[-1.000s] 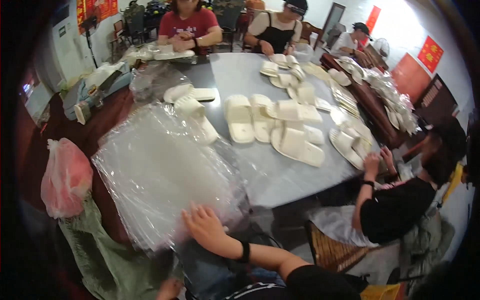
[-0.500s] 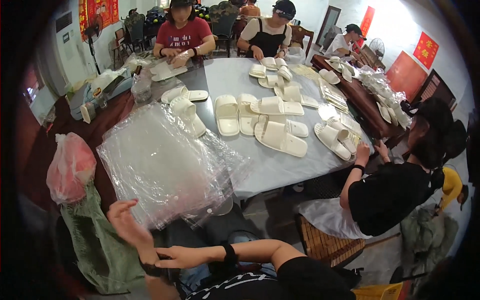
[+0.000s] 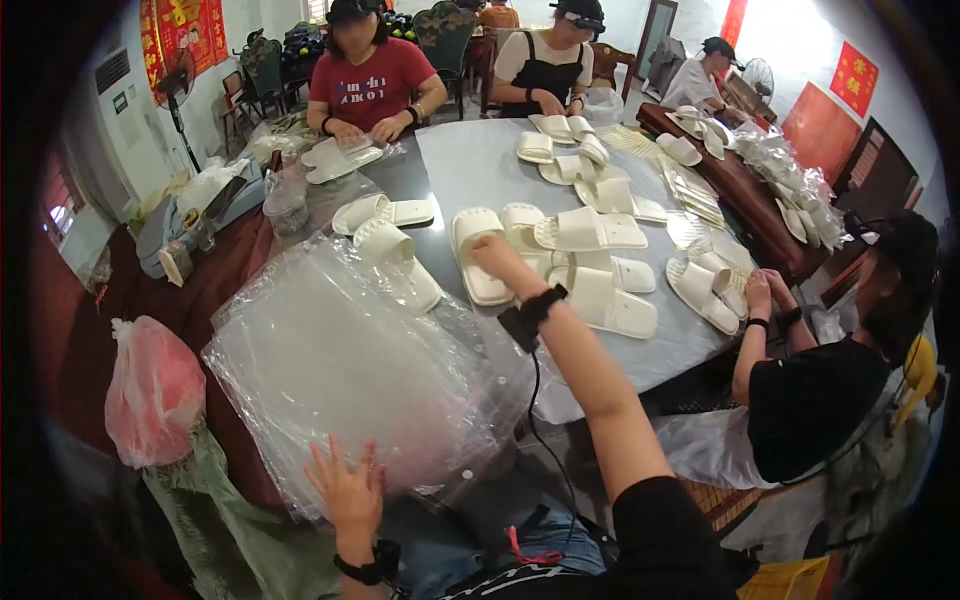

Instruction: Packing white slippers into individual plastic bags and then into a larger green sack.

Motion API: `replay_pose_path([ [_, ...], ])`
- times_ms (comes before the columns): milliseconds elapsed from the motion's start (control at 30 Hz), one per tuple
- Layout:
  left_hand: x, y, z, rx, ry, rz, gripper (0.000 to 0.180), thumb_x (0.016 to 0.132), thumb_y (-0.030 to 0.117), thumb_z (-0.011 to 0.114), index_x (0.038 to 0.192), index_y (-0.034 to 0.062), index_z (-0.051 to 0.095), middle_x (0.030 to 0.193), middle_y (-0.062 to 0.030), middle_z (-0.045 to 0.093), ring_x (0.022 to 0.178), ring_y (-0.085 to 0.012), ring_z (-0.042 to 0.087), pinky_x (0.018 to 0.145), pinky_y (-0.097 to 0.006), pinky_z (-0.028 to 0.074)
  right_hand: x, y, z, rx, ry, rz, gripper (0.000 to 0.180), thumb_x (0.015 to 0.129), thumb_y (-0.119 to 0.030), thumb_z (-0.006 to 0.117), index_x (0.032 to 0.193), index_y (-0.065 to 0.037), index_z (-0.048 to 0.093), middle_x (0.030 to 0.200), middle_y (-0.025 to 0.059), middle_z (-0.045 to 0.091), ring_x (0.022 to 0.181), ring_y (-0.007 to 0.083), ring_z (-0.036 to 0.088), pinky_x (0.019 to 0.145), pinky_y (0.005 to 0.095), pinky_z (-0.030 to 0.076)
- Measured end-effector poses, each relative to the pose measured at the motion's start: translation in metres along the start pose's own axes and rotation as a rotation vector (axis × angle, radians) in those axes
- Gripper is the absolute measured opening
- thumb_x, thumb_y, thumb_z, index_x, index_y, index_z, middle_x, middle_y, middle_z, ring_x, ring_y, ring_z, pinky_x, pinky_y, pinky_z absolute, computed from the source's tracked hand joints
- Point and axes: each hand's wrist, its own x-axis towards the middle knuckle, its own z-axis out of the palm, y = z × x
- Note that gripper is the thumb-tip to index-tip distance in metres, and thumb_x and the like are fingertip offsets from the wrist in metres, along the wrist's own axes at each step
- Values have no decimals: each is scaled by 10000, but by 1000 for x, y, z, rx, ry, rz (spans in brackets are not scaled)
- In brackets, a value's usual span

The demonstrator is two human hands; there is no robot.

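My right hand (image 3: pixel 494 258) is stretched over the table onto a white slipper (image 3: pixel 482 287), its fingers curled at the strap and partly hidden. Beside that slipper lie another white slipper (image 3: pixel 522 216) and several more, some stacked crosswise. My left hand (image 3: pixel 348 492), fingers spread, is at the near edge of a pile of clear plastic bags (image 3: pixel 330 350) and holds nothing. To the left of my right hand, white slippers (image 3: pixel 395 262) rest behind the bags.
Across the grey-covered table (image 3: pixel 455 165) one person in red (image 3: pixel 370 85) and another in black straps handle slippers. A person in black (image 3: pixel 815 400) sits at the right. A pink bundle in plastic (image 3: pixel 155 390) stands at the left, above a green sack (image 3: pixel 225 500).
My hands have come apart from my left wrist. The right one has reached forward to the slipper; the left one has moved onto the near edge of the bags. The view has shifted slightly.
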Motion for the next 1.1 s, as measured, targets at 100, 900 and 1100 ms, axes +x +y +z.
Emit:
replay_pose_path([
  [100,5,-4,6,-83,-126,-2,390,936,418,399,1249,242,552,1414,-206,315,1320,-440,205,1070,-549,126,59,52,24,-381,139,33,360,787,-291,532,998,-30,666,989,180,654,924,319,623,811,378,469],
  [900,-18,-12,-11,-320,0,135,588,755,44,544,1325,26,402,1348,-136,433,1243,-338,370,1009,-464,281,-290,-50,-58,537,-886,-620,428,852,-54,501,1279,-37,481,1412,169,326,1340,312,241,1085,412,188],
  [1100,-6,-10,-20,-212,-94,72,513,778,86,560,1282,57,466,1286,-126,487,1222,-340,380,1016,-457,262,-333,-41,-39,509,-1013,-482,470,851,-42,509,1315,-38,437,1418,169,302,1334,326,251,1084,400,221],
])
